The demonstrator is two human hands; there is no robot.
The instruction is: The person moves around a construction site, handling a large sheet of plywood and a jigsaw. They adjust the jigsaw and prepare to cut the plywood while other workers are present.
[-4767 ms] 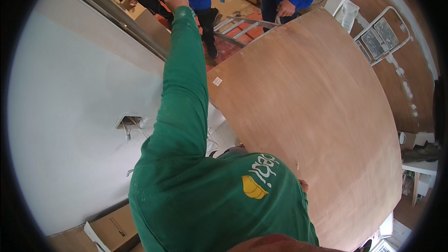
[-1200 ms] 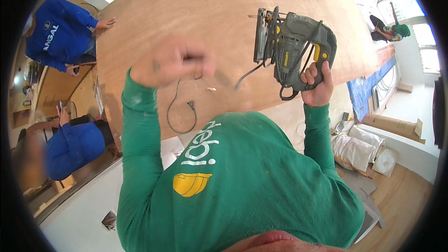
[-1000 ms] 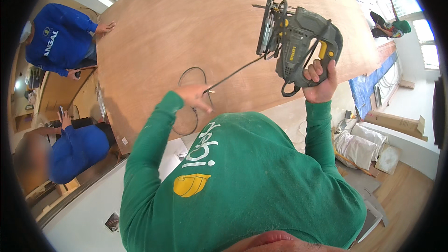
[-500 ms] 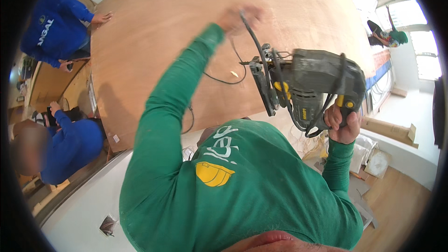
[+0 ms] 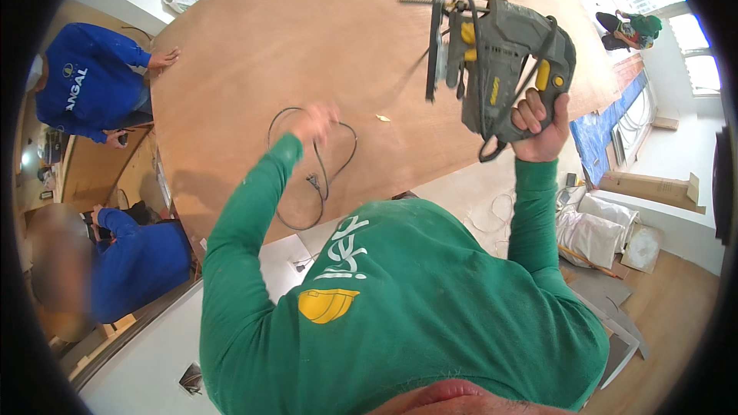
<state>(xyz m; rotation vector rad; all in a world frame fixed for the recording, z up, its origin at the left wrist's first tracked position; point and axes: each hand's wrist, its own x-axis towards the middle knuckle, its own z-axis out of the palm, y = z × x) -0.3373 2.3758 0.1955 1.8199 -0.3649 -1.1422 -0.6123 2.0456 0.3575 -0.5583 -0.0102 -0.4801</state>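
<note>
In my right hand is a grey and black jigsaw with yellow parts, held by its rear handle above the board. Its thin blade sticks out to the left past the metal base plate. Some of its black power cord is still wrapped around the body. My left hand is blurred by motion over a loose loop of the black cord, so its fingers cannot be made out. The cord's plug end lies near the board's near edge, below that hand.
A large brown wooden board spreads ahead of me, with a small pale chip on it. Two people in blue are at the left; one touches the board. Another person is far right. White bags and cardboard lie at the right.
The jigsaw in my right hand has moved up and away from me, its base now more upright. My left hand has swung back toward me and left, and more cord lies loose on the board.
</note>
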